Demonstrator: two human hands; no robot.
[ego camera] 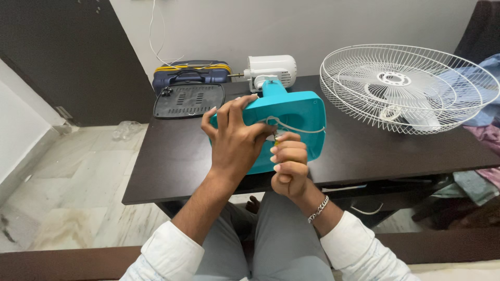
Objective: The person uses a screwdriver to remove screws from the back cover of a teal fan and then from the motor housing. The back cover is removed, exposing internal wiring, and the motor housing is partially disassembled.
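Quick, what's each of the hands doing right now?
Left hand: gripping the turquoise fan base.
Right hand: closed in a fist around a thin tool at the base; the tool is mostly hidden.

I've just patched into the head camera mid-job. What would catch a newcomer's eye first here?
The teal fan base, tipped up at the near edge of the dark table; the left hand grips it while the right hand works a tool against it. A white motor housing sits behind it. At the right lies a white wire fan guard.
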